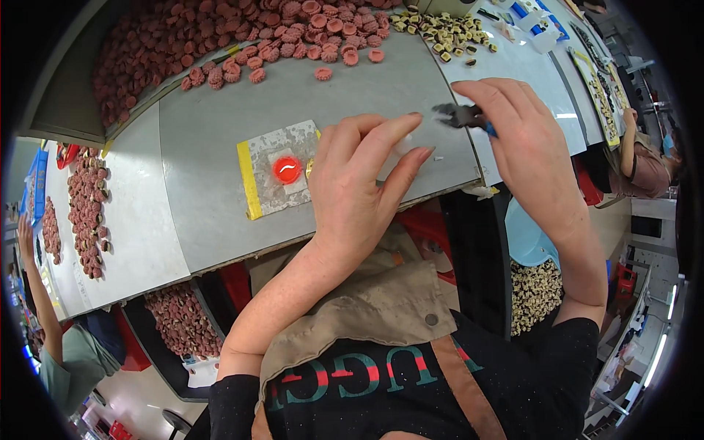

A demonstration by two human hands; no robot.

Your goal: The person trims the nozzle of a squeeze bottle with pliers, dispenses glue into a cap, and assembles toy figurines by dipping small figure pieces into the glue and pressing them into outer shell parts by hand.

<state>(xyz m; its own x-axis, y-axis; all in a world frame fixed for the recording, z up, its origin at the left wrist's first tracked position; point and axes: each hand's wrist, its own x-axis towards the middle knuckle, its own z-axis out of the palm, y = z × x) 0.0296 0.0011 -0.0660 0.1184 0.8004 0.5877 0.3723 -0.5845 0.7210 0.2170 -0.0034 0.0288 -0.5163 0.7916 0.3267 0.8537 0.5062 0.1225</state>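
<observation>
Fingers of the left hand (352,183) hid most of a small pale piece (405,144) pinched at their tips; its shape was hard to make out. That hand hovered palm down over the grey table (213,213), just right of a taped patch (282,167) with a glowing red spot. The right hand (524,150) arched beside it, fingers closed around small dark cutters (458,115) with blue handles, whose tip pointed left toward the piece. Heaps of reddish ridged discs (220,37) lay farther back.
</observation>
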